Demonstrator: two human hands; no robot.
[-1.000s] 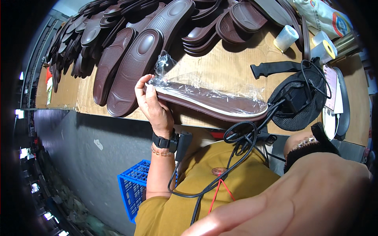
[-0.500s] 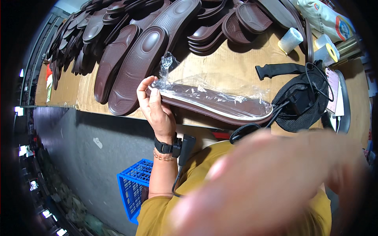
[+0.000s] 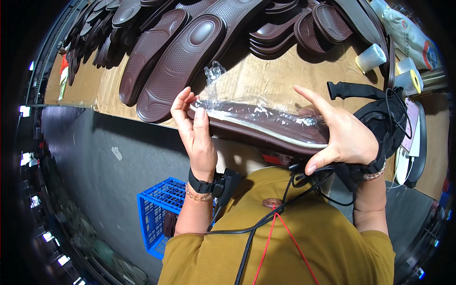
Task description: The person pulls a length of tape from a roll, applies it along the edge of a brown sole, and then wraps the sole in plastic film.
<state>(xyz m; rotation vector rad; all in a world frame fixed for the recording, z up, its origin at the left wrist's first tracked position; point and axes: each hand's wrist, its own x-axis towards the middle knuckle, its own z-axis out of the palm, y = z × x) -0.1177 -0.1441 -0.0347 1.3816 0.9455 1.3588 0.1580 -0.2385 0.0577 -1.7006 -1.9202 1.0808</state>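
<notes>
A dark brown shoe sole [image 3: 256, 132] with a pale rim lies lengthwise along the table's near edge. Clear plastic film [image 3: 260, 110] covers its upper side and bunches up at its left end. My left hand [image 3: 194, 137] is closed on that left end, thumb on the near side and fingers behind. At the opposite end is my right hand [image 3: 350, 135], thumb and fingers spread wide around the tip; whether the palm touches the sole is hard to tell.
Many brown soles [image 3: 183, 66] are stacked along the back and left of the cardboard-topped table [image 3: 107, 88]. White rolls [image 3: 371, 58], a black mesh pouch [image 3: 375, 118] with cables and a phone [image 3: 411, 118] lie at the right. Below left stands a blue crate [image 3: 154, 218].
My right hand has gone from a blur close to the camera to the right end of the sole, fingers spread. My left hand keeps its hold on the left end.
</notes>
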